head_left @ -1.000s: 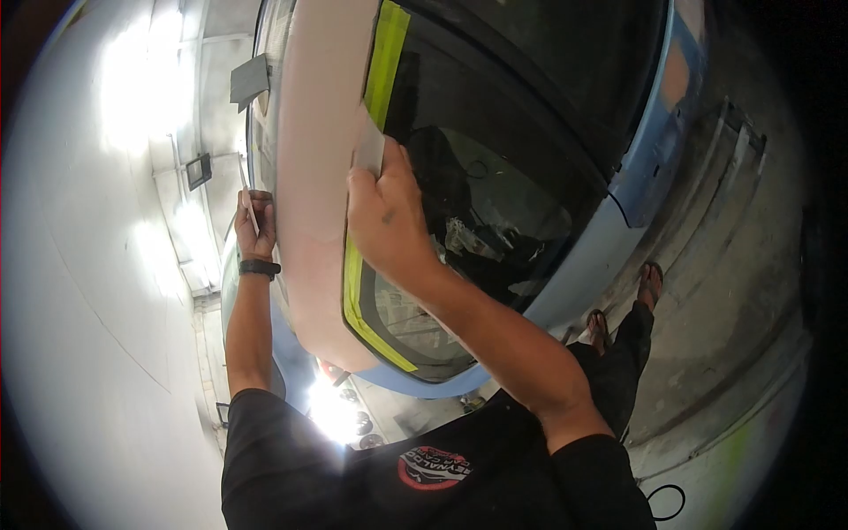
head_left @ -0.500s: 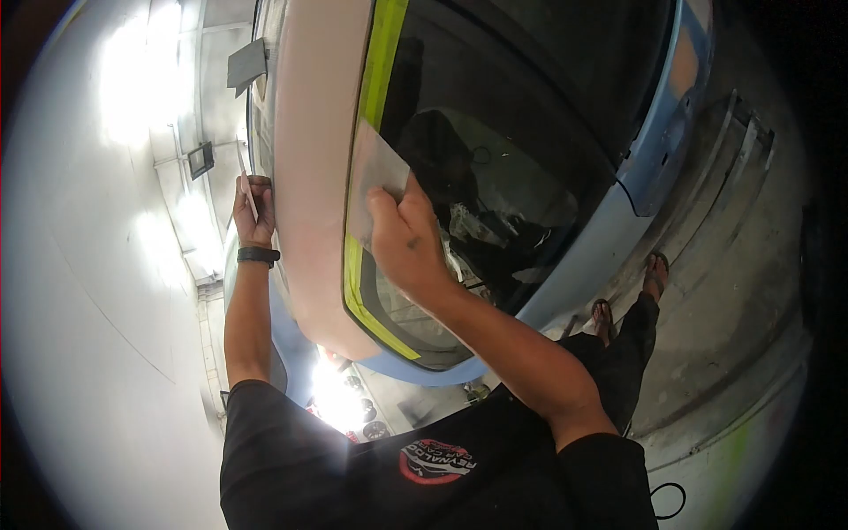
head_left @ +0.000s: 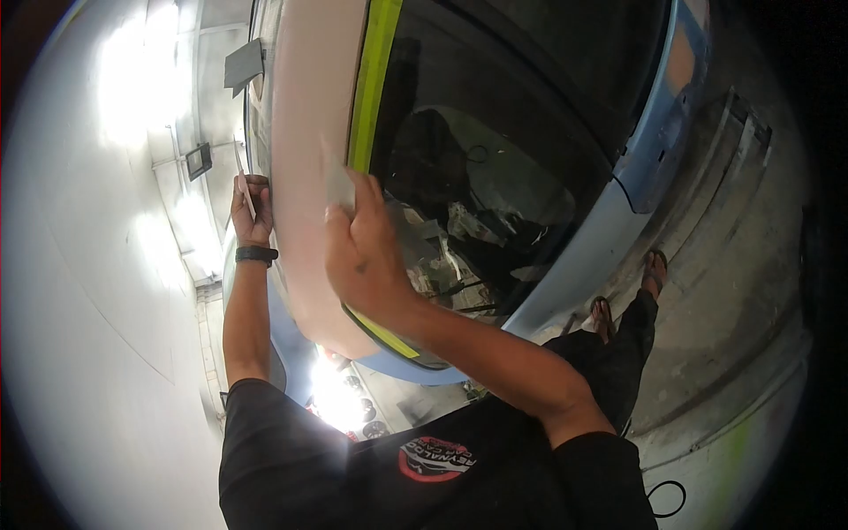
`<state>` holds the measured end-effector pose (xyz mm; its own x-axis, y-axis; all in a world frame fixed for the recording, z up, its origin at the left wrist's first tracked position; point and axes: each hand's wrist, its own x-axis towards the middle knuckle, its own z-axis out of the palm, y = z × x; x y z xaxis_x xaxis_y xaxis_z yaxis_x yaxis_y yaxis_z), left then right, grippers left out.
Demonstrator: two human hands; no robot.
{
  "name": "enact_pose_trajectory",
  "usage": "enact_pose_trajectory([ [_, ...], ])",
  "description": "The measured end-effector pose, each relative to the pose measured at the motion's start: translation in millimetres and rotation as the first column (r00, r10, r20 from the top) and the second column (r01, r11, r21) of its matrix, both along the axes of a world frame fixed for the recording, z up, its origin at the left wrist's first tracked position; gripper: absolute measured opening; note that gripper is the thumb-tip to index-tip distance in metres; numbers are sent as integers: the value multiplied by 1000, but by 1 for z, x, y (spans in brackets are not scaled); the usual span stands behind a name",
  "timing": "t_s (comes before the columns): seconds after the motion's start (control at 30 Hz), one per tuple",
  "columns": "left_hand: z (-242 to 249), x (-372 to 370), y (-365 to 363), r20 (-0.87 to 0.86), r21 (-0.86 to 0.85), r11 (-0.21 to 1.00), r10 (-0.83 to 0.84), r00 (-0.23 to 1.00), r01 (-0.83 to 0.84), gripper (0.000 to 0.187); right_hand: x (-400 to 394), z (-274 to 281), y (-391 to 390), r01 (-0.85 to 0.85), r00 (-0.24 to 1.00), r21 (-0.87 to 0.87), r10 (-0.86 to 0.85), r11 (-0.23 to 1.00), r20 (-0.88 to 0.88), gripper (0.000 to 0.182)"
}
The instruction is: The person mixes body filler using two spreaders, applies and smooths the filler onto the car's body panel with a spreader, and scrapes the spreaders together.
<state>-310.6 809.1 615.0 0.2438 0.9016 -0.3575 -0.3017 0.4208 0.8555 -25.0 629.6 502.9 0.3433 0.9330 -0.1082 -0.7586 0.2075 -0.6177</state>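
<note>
Swung leftward since half a second earlier, carrying the pale spreader [head_left: 339, 184] off the taped window glass [head_left: 512, 168] to over the pinkish roof panel [head_left: 309, 106]. At left, held a thin pale plate [head_left: 246, 196] edge-on, pinched in the left hand [head_left: 253, 223] beside the panel's outer edge. Farther right, gripped the spreader between thumb and fingers of the nearer right hand [head_left: 362, 256], pointing it away from the grip, roughly along the panel, just left of the yellow-green masking tape [head_left: 375, 79]; could not tell contact through the blur.

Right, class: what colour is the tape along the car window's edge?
The tape is bright yellow-green; it shows best in the head view.
</note>
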Motion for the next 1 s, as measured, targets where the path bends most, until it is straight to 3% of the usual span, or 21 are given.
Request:
enact_pose_trajectory([
  [0.23,0,0,0,41,-7,999,-49,998,49,21,-1,-28,1,-141,976,-16,137,990,-170,41],
  [1.0,1,4,-3,34,-13,1000,-16,999,17,20,-2,-22,19,-36,998,-12,35,999,-53,41],
])
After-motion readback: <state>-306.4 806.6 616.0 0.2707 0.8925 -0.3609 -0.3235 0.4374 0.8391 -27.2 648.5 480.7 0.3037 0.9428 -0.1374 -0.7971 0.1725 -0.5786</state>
